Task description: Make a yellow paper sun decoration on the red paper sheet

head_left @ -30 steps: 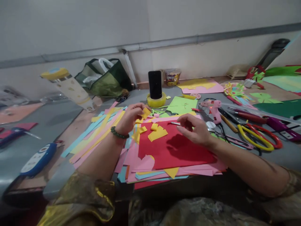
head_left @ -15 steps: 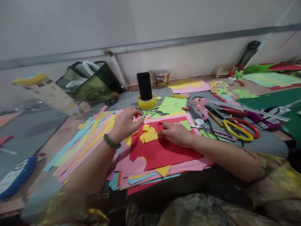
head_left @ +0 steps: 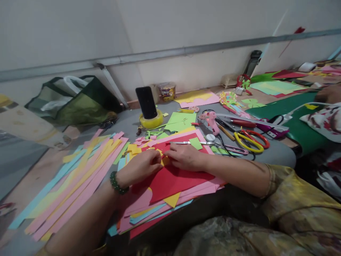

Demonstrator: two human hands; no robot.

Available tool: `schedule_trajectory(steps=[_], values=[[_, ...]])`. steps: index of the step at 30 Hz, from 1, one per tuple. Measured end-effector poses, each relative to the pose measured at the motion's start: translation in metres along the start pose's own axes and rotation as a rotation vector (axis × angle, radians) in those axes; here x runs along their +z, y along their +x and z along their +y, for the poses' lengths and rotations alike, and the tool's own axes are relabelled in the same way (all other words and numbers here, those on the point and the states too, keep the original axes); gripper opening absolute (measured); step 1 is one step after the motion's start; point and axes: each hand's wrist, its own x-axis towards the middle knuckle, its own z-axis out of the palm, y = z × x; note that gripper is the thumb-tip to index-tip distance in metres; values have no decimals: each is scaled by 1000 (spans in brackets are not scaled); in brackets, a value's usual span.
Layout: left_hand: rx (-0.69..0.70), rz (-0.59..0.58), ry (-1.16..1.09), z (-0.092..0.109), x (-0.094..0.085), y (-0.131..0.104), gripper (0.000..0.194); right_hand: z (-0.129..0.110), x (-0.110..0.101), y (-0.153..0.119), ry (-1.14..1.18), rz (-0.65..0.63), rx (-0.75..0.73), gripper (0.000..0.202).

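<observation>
My left hand, wearing a green bead bracelet, is closed with its fingertips at small yellow paper pieces. Facing it, my right hand has its fingers bent down onto the same pieces; the exact grip of both is partly hidden. Under the hands lies a red paper sheet on top of a stack of pink paper. A slim silver tool lies just beyond my right hand, and a light green paper square rests across it.
Left lies a pile of coloured paper strips. A phone leans on a yellow tape roll. Right are a pink glue gun, yellow-handled scissors and red-handled ones. Behind stands a green bag. Another person's arm shows at far right.
My left hand has come down and right from above the scraps to the yellow pieces, closing beside my right hand. The view has turned right.
</observation>
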Motion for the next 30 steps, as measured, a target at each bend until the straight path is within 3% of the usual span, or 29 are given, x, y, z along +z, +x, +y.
schedule_trajectory(steps=[3,7,13,20,23,30], values=[[36,27,-7,0,2,0,6,-1,-2,2,42,-48,66,36],[46,66,-18,-3,4,0,12,-1,-2,3,106,-76,71,27],[50,76,64,-2,1,-3,24,-3,-2,4,129,-65,87,21],[23,75,-26,-6,3,1,12,2,6,3,156,18,49,16],[-5,38,-49,-5,3,1,19,3,8,4,179,22,42,13],[-36,19,102,0,-1,-3,23,-2,0,2,158,-84,89,25]])
